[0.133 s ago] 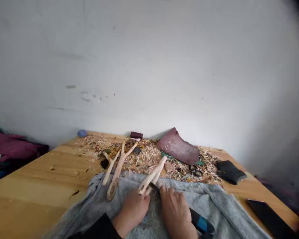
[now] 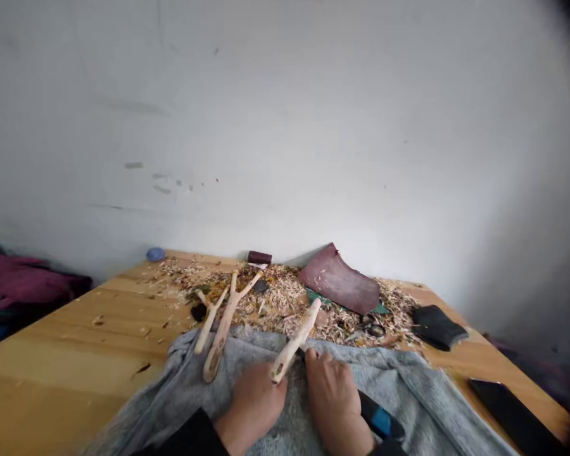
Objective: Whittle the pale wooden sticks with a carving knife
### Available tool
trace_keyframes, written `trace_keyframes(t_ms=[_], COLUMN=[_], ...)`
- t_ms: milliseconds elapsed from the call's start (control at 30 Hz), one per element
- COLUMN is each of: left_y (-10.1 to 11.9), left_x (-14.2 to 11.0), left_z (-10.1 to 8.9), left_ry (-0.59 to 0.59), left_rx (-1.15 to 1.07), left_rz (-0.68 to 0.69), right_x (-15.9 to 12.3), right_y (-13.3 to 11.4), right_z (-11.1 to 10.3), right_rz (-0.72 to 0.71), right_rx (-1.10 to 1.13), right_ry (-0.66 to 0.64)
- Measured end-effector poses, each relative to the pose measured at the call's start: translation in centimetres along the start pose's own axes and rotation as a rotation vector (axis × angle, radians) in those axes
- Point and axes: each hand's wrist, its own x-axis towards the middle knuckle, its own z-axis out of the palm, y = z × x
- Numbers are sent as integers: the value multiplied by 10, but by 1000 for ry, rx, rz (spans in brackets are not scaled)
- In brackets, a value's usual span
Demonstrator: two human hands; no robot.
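Wood shavings [image 2: 275, 304] around forked branches [image 2: 223, 329], maroon leather scrap [image 2: 339, 280]

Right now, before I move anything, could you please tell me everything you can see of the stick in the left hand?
The peeled stick is a slender, pale cream length of wood with a slightly uneven surface and a dark mark on its blunt near end. It slants up and away, its far end reaching over the wood shavings beyond the grey cloth. The left hand grips its near end. The knife in the right hand sits close by, but I cannot tell whether its blade touches the stick.
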Motion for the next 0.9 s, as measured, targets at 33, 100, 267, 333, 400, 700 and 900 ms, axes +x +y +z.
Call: trace_keyframes(t_ms=[33, 100, 267, 333, 400, 700, 900], left_y=[1, 3, 6, 6, 4, -2, -10], left_x=[0, 0, 1, 1, 1, 1, 7], left_z=[-1, -6, -16, -16, -14, -6, -9], left_ry=[-23, -65, -98, -95, -87, -64, -32], left_rx=[7, 22, 19, 17, 16, -27, -316], left_rz=[-15, -13, 21, 32, 39, 6, 89], right_x=[2, 3, -6, -10, -12, 7, -3], right_y=[1, 3, 5, 2, -2, 5, 12], right_z=[0, 1, 1, 0, -2, -5, 11], right_rz=[9, 13, -50, -49, -33, 80, -36], right_rx=[3, 11, 4, 9, 19, 37, 7], right_ry=[-1, -8, -17, -20, -27, -26, 63])
